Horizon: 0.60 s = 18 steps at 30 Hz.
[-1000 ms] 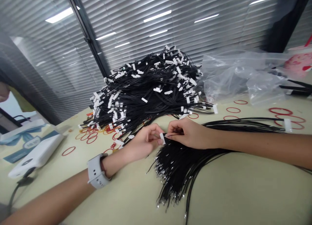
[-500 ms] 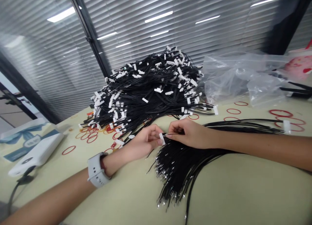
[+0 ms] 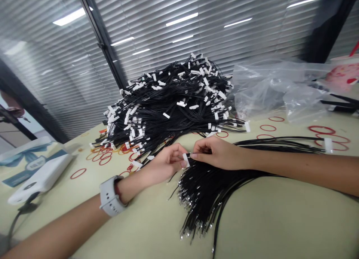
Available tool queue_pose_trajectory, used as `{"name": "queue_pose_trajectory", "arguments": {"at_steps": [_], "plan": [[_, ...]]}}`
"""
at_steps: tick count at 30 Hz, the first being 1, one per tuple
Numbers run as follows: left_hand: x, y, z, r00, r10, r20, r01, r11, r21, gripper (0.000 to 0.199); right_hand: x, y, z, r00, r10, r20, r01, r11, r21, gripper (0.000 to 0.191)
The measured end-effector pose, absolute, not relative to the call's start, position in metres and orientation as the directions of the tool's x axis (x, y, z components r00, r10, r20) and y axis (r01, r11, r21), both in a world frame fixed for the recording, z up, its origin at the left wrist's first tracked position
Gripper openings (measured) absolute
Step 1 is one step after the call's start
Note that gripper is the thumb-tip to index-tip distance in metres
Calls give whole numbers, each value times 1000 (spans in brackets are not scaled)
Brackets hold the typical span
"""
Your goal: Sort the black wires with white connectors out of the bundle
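My left hand [image 3: 165, 162] is closed, pinching a small white connector [image 3: 186, 160] between thumb and fingers. Right beside it, my right hand [image 3: 217, 153] pinches a thin black wire [image 3: 192, 154] whose end points at the connector. Whether the wire tip sits inside the connector is too small to tell. Below both hands spreads a thick bundle of black wires [image 3: 207, 191] with bare metal terminals at the near ends. The bundle runs to the right beneath my right forearm, and a white connector [image 3: 328, 145] joins several wires at its far right end.
Behind the hands rises a large heap of black cables [image 3: 174, 98] with white connectors. Red rubber bands [image 3: 322, 130] lie scattered on the table [image 3: 280, 221]. Clear plastic bags [image 3: 260, 90] stand at back right, a white power bank [image 3: 39, 180] with a plugged-in cable at left.
My right hand's fingertips and the wire end have shifted very slightly at the connector. The left hand keeps its pinch. At the far left edge, a blurred shape now shows beyond the window.
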<state>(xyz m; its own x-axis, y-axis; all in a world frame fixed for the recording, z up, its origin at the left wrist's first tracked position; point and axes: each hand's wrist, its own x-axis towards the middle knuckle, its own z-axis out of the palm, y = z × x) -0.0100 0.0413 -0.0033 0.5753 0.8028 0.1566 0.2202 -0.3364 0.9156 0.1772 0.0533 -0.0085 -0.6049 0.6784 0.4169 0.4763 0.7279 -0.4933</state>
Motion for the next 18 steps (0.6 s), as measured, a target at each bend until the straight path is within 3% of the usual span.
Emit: {"name": "queue_pose_trajectory", "arguments": {"at_steps": [18], "plan": [[-8,36,0,582,791,190,167,-344,924,17,172,50,-10,-568,657,496,463,753,-467,26]]}}
